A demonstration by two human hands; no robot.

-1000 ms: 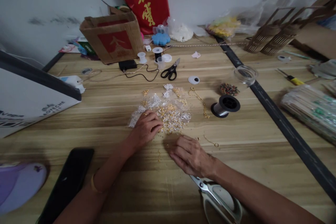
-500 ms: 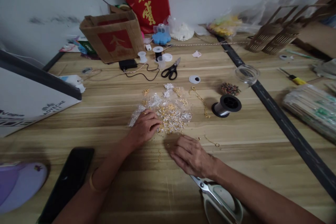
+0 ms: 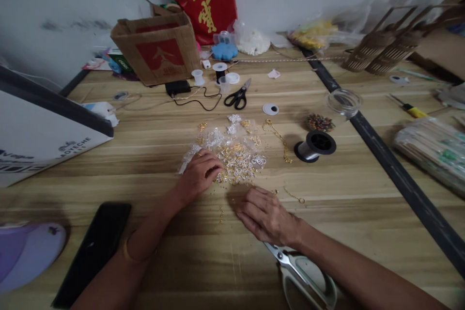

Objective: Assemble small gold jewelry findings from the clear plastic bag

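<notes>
At the left edge of a pile of small gold and silver beads and findings (image 3: 238, 164), my left hand (image 3: 201, 172) has its thumb and fingers drawn together; anything pinched in them is too small to make out. My right hand (image 3: 265, 215) rests closed on the table, nearer to me, and its fingertips are hidden beneath it. The blades of the pale-handled scissors (image 3: 290, 264) run under that hand's heel. A short piece of gold chain (image 3: 221, 214) lies between the hands. Beyond my right hand is another fine gold chain (image 3: 292, 194) with a ring.
A wire spool (image 3: 315, 146), a clear jar of beads (image 3: 327, 118) and a longer gold chain (image 3: 279, 140) lie right of the pile. Black scissors (image 3: 237, 98) are behind it. A phone (image 3: 92, 254) and a white box (image 3: 47, 135) stand left, a paper bag (image 3: 156, 53) at the back.
Both hands stay almost where they were; the left fingers shift very slightly at the pile. The whole view has moved a little.
</notes>
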